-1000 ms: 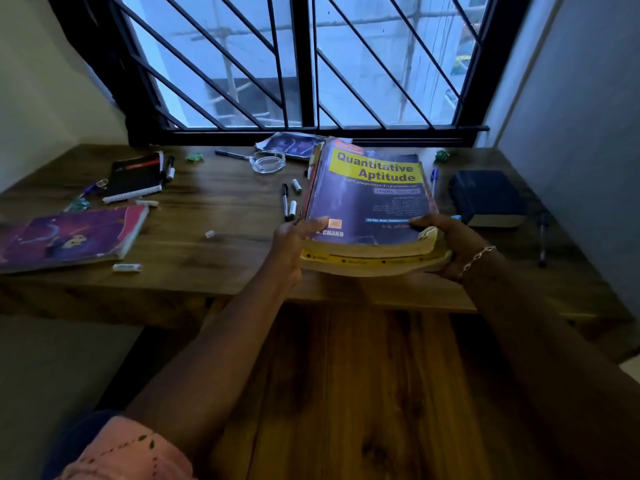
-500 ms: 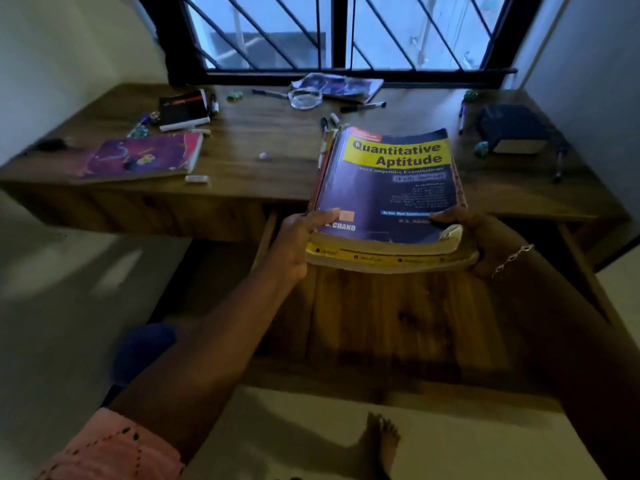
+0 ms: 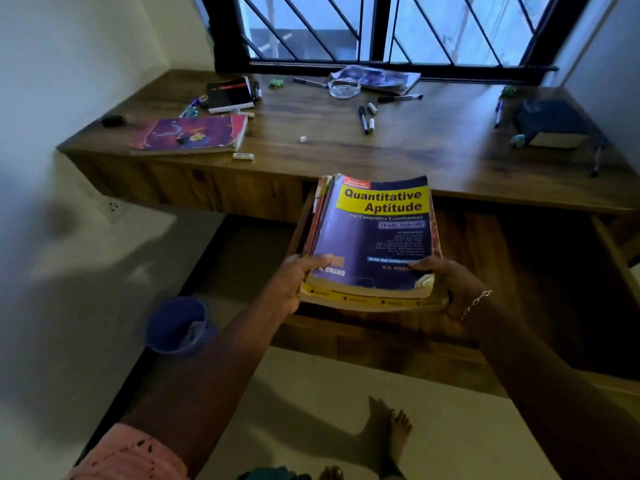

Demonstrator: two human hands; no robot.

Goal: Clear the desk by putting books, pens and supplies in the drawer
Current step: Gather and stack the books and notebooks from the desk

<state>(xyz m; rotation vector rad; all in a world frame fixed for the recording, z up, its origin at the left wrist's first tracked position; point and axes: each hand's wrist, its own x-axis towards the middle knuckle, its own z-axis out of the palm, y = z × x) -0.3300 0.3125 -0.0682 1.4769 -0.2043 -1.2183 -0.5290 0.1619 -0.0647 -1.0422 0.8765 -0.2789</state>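
Note:
I hold a stack of books, topped by a blue and yellow "Quantitative Aptitude" volume, over the open wooden drawer below the desk edge. My left hand grips the stack's near left corner, thumb on the cover. My right hand, with a bracelet at the wrist, grips the near right corner. On the wooden desk lie a pink-purple book, a black notebook, a dark blue book, markers and pens.
A glass dish and a magazine sit by the barred window. An eraser lies at the desk's front edge. A blue bucket stands on the floor at the left. My bare foot is below the drawer.
The stack has come off the desk and moved down and toward me, now over the open drawer. My view has pulled back and tilted down, showing the floor and bucket.

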